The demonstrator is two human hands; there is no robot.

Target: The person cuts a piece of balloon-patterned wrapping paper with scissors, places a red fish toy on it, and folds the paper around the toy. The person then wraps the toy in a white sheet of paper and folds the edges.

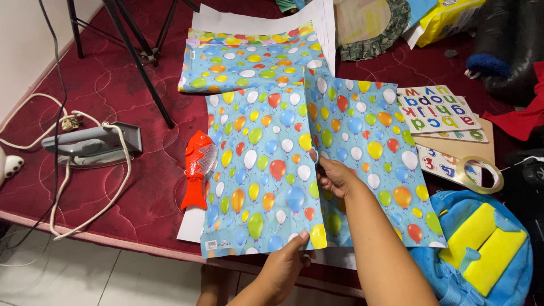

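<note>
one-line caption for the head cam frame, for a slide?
Two bare hands, left hand and right hand, fold balloon-print wrapping paper on a red quilted mat beside a red toy fish.

Blue backpack point(470, 249) cut by frame edge

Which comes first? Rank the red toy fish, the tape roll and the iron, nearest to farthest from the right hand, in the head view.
From the right hand:
1. Red toy fish, to its left on the wrapping paper's edge.
2. Tape roll, to its right on the puzzle board.
3. Iron, far left on the red mat.
</note>
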